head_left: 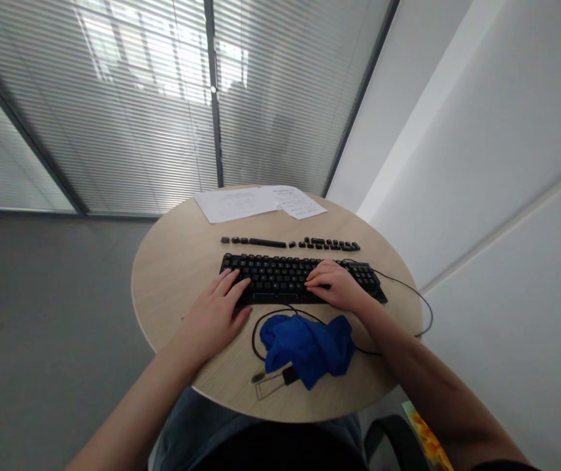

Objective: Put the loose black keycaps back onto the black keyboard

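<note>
A black keyboard lies on the round wooden table, its space bar row bare of keycaps. My left hand rests at its left end, fingers spread, fingertips on the keys and the front edge. Over the right part of the main keys, my right hand is closed, thumb and fingers drawn together at the keys; anything between the fingertips is too small to make out. Behind the keyboard, loose black keycaps lie in rows, with a long space bar among them.
Nearer me lie a crumpled blue cloth, a wire keycap puller and a small dark brush tip. A black cable loops past the table's right edge. Printed papers sit at the back, and a white wall stands close on the right.
</note>
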A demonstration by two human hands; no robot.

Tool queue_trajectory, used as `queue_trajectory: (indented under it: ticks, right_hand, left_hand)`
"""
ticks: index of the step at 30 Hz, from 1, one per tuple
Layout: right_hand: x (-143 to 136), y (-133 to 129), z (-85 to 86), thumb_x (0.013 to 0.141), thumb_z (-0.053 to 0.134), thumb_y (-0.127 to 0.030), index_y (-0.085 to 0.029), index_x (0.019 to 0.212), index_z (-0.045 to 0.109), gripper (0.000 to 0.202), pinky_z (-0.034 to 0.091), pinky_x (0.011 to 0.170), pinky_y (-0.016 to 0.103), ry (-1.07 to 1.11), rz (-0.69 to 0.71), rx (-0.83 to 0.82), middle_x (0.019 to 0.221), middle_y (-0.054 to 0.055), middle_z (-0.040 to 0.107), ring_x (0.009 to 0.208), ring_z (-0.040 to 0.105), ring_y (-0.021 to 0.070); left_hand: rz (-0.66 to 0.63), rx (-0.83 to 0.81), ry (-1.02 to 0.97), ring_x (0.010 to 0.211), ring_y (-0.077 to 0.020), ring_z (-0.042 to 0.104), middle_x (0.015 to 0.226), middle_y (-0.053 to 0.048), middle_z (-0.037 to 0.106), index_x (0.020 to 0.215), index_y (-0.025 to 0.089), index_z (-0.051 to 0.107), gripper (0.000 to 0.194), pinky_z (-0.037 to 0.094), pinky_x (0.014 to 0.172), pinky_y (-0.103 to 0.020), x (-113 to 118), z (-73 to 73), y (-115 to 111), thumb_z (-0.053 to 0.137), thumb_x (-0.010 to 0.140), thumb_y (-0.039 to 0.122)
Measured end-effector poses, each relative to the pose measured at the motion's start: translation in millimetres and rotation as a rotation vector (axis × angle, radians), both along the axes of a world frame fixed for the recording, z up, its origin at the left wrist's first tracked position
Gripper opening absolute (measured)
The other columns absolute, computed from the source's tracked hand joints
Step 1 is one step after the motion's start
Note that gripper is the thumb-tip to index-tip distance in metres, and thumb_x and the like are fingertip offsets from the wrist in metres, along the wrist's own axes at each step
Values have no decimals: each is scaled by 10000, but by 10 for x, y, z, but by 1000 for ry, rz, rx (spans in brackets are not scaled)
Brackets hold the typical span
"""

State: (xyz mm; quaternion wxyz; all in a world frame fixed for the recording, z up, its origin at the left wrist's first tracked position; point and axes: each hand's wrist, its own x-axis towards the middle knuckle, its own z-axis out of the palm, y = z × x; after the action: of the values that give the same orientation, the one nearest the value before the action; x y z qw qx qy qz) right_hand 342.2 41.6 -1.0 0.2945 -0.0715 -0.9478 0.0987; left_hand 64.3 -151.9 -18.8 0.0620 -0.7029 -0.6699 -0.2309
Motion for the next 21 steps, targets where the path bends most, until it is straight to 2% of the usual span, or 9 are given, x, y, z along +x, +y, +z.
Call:
queue_trajectory:
  ticks: [11,16,21]
  right_hand:
    - [-3,9,-7,939,722,-246,-242,923,769,50,500,913,379,-1,9,26,977,26,776,877,712,172]
    - [2,19,-27,944,719,-249,-249,906,762,58,503,904,367,-7,6,5,983,17,782,872,729,165]
    - [48,37,-52,917,751,-252,-250,978,768,63,523,875,364,-3,-45,-49,976,19,777,869,712,177]
  left_hand:
    - [14,9,46,1438,-397,476,1534,-197,527,1396,150,614,547,444,1162,-603,-42,-44,25,555,933,435]
    - [12,35,-5,1449,-382,467,1547,-176,519,1407,181,596,548,433,1174,-594,-58,-89,31,573,930,450]
    - [22,92,-172,1414,-360,504,1523,-157,544,1431,190,549,566,429,1182,-578,-33,23,-10,553,943,476]
